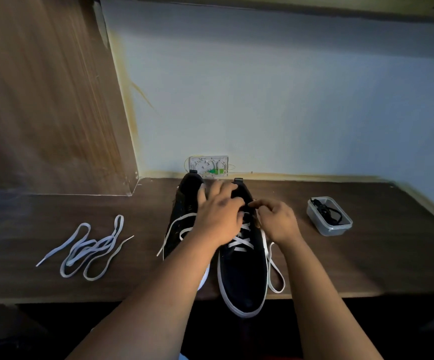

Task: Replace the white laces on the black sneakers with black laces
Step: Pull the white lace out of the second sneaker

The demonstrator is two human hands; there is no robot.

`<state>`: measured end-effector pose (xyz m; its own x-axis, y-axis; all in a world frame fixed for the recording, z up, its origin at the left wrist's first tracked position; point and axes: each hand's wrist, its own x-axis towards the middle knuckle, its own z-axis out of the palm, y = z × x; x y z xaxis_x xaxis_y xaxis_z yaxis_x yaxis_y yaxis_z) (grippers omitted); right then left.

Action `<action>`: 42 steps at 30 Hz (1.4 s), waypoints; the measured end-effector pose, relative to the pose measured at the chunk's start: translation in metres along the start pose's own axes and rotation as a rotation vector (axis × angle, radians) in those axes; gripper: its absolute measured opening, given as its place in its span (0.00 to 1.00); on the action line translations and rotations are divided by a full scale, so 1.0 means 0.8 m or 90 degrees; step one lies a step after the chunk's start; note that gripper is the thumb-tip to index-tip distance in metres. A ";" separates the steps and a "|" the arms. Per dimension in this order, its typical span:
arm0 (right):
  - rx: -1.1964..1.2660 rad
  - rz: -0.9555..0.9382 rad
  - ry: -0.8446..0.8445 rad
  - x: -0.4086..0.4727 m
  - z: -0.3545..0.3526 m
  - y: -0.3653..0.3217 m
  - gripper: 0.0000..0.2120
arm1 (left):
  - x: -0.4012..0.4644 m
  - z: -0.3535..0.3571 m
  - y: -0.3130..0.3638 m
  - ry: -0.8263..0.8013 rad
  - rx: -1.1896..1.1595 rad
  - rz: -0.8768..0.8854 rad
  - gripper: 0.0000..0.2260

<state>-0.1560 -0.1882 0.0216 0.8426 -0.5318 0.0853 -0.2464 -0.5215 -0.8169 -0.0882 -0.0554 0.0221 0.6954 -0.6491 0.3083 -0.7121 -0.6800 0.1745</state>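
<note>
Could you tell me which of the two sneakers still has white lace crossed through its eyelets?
The right sneaker, under both hands; the left sneaker shows no crossings.

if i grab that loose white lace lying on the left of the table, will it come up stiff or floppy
Probably floppy: the loose white lace lies in slack, overlapping loops on the table. It looks flat and thin, so likely light. Lifted at one point, the rest would probably trail and dangle.

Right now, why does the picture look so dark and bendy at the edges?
Head view: dim, with light mostly on the wall; corners fall dark. The wide lens curves the table edge. The wood panel looks streaked and blurry, while the right sneaker and loose white lace stay fairly sharp.
</note>
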 end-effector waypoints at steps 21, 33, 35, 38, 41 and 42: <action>0.326 0.142 0.040 0.016 0.009 0.035 0.08 | 0.009 0.011 -0.004 0.102 -0.092 -0.070 0.16; 0.347 0.150 0.041 0.019 0.012 0.043 0.08 | 0.009 -0.064 -0.043 0.315 -1.103 -0.568 0.10; 0.336 0.156 0.038 0.022 0.013 0.044 0.08 | -0.003 -0.050 -0.053 0.119 -0.643 -0.546 0.10; 0.341 0.142 0.018 0.021 0.011 0.041 0.10 | -0.003 -0.033 -0.033 0.060 -0.112 -0.322 0.16; 0.204 0.055 -0.043 0.012 0.007 0.030 0.14 | 0.003 -0.026 0.000 0.017 -0.009 -0.188 0.18; 0.095 0.008 -0.063 0.009 0.004 0.026 0.14 | 0.004 -0.020 0.007 -0.058 0.035 -0.178 0.20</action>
<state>-0.1532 -0.2007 0.0032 0.8846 -0.4657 0.0238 -0.1900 -0.4065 -0.8937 -0.0913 -0.0556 0.0390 0.8713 -0.4603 0.1702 -0.4873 -0.8525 0.1893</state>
